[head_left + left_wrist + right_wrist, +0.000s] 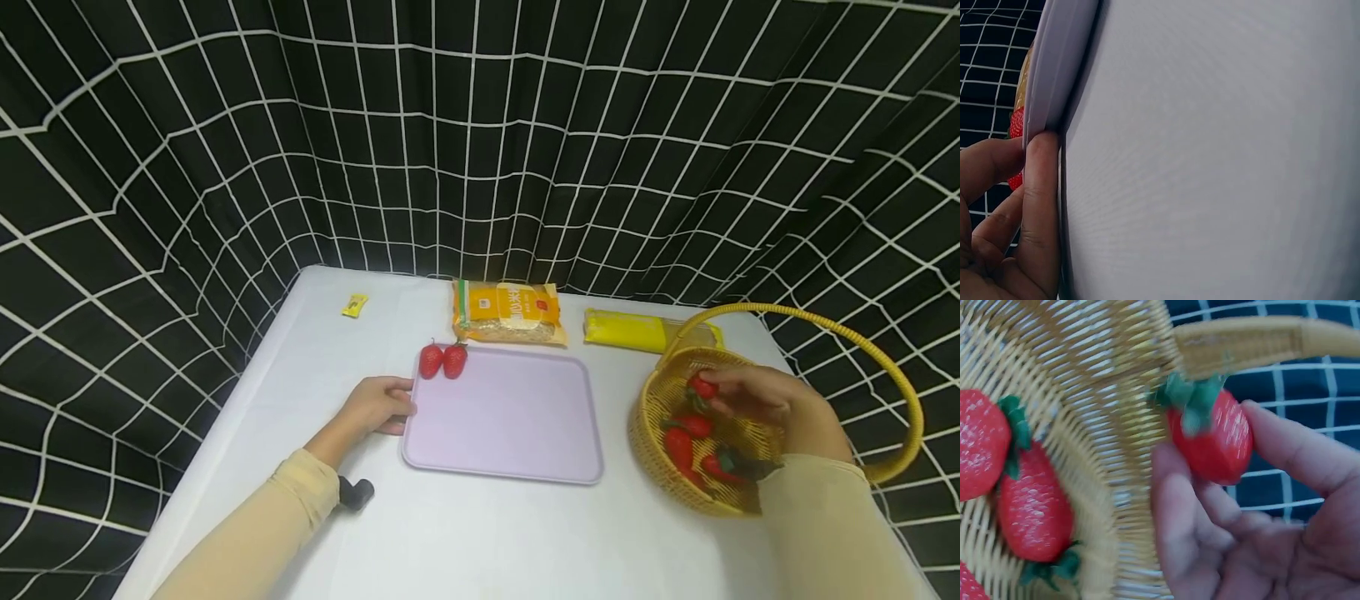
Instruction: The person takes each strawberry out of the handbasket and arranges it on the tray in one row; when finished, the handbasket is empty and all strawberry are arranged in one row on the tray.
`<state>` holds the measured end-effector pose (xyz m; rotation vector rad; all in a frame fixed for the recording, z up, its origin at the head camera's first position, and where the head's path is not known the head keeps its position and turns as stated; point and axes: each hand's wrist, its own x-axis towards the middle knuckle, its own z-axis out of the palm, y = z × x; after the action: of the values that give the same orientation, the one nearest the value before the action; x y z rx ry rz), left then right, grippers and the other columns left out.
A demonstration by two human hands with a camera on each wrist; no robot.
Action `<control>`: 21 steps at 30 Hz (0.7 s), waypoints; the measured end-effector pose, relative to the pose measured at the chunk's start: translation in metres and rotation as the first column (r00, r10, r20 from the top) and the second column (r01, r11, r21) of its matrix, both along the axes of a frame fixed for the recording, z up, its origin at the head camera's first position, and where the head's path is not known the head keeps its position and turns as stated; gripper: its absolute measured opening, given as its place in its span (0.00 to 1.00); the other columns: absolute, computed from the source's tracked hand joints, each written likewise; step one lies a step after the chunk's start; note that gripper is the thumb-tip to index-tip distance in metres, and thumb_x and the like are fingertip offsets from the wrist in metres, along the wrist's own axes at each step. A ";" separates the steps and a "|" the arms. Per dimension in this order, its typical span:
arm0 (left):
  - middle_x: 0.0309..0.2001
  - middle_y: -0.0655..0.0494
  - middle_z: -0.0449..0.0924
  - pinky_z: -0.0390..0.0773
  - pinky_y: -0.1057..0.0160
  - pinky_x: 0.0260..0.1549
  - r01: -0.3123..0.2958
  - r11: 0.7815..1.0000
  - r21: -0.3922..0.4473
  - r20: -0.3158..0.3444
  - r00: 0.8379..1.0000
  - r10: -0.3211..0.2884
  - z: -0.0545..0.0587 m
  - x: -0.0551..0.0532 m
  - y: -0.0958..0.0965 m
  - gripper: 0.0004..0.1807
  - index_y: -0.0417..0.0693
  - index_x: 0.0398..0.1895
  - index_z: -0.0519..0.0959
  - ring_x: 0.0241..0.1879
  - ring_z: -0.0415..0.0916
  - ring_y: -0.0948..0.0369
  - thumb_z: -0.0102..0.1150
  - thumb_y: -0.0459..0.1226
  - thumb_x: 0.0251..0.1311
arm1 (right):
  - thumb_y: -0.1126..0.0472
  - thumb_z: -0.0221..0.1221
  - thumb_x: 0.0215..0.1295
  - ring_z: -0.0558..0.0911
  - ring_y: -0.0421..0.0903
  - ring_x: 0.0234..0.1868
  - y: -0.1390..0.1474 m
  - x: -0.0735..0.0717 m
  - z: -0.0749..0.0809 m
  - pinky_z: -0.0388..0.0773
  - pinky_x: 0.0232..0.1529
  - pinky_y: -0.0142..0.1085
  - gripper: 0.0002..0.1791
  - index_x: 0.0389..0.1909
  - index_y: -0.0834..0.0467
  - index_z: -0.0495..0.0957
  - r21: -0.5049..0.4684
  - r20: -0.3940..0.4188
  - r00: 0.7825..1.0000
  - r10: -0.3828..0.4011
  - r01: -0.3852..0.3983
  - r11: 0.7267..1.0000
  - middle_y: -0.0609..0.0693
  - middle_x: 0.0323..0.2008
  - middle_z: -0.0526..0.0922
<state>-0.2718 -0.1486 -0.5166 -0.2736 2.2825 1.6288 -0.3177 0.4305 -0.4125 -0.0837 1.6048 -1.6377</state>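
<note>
My right hand (765, 398) pinches a strawberry (1213, 434) with green leaves between thumb and fingers, over the wicker basket (651, 454). Several more strawberries (1035, 503) lie inside that basket; the wrist and sleeve hide part of it. At the left edge of the pale purple tray (510, 417), my left hand (375, 406) holds the rim, thumb on one side and a finger on the other in the left wrist view. Two strawberries (453, 362) lie side by side in the tray's far left corner.
Behind the tray lies an orange food packet (508, 312). A yellow packet (626, 331) sits farther right, near the basket's tall handle (847, 329). A small yellow wrapped piece (356, 305) is at the table's back left. Dark gridded curtain (480, 150) surrounds the white table (450, 533).
</note>
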 end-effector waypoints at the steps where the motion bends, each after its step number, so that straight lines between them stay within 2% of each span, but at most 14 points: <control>1: 0.45 0.47 0.80 0.88 0.60 0.29 0.002 1.000 -0.004 -0.002 1.000 -0.002 0.000 0.000 0.000 0.29 0.41 0.63 0.74 0.34 0.83 0.56 0.67 0.29 0.54 | 0.66 0.35 0.79 0.82 0.39 0.39 -0.002 0.003 0.004 0.82 0.46 0.30 0.23 0.46 0.54 0.82 -0.020 -0.019 0.999 0.029 -0.029 0.999 0.46 0.39 0.84; 4: 0.44 0.47 0.80 0.87 0.61 0.29 0.005 1.000 -0.015 -0.005 1.000 -0.005 -0.001 0.001 -0.001 0.29 0.42 0.63 0.74 0.34 0.83 0.57 0.67 0.29 0.54 | 0.67 0.35 0.79 0.80 0.42 0.45 -0.013 0.013 0.017 0.79 0.55 0.35 0.20 0.54 0.56 0.76 -0.017 -0.086 0.991 0.100 -0.102 0.995 0.48 0.44 0.82; 8: 0.45 0.47 0.80 0.87 0.61 0.29 0.012 1.000 -0.015 -0.010 1.000 -0.012 -0.003 0.000 -0.002 0.29 0.42 0.63 0.74 0.34 0.83 0.57 0.67 0.30 0.55 | 0.65 0.40 0.78 0.79 0.45 0.45 -0.036 0.021 0.029 0.79 0.54 0.36 0.15 0.54 0.58 0.74 0.111 -0.161 0.977 0.138 -0.121 0.986 0.48 0.44 0.80; 11: 0.45 0.47 0.80 0.88 0.60 0.29 0.012 1.000 -0.006 -0.016 1.000 -0.012 -0.004 -0.001 -0.003 0.30 0.41 0.63 0.74 0.34 0.83 0.56 0.67 0.29 0.54 | 0.64 0.44 0.77 0.78 0.47 0.47 -0.061 0.021 0.031 0.80 0.54 0.38 0.14 0.57 0.62 0.71 0.138 -0.152 0.984 0.097 -0.076 0.987 0.51 0.47 0.79; 16: 0.44 0.47 0.80 0.88 0.61 0.29 -0.001 1.000 -0.015 -0.002 1.000 0.001 -0.006 -0.001 -0.003 0.30 0.43 0.63 0.75 0.34 0.83 0.56 0.67 0.30 0.53 | 0.65 0.48 0.75 0.78 0.51 0.51 -0.113 0.011 0.024 0.75 0.62 0.44 0.25 0.67 0.71 0.57 0.073 -0.088 0.996 -0.008 0.014 0.997 0.58 0.54 0.75; 18: 0.44 0.48 0.81 0.87 0.61 0.30 -0.005 1.000 -0.023 0.000 1.000 0.005 -0.007 -0.001 -0.003 0.30 0.44 0.62 0.75 0.34 0.83 0.57 0.67 0.30 0.53 | 0.65 0.49 0.74 0.77 0.50 0.50 -0.136 0.003 0.019 0.76 0.60 0.41 0.25 0.65 0.73 0.58 0.090 -0.094 0.995 -0.026 0.034 0.995 0.56 0.52 0.76; 21: 0.44 0.48 0.81 0.87 0.62 0.30 -0.003 0.999 -0.032 -0.011 1.000 0.002 -0.007 -0.001 -0.002 0.30 0.43 0.63 0.75 0.34 0.83 0.57 0.67 0.30 0.54 | 0.65 0.50 0.73 0.75 0.47 0.45 -0.172 -0.010 0.008 0.78 0.52 0.34 0.20 0.60 0.72 0.64 0.147 -0.121 0.992 -0.037 0.055 0.988 0.52 0.44 0.77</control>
<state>-0.2725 -0.1505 -0.5235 -0.2757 2.3194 1.6003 -0.3273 0.2588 -0.4043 -0.0669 1.8278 -1.5657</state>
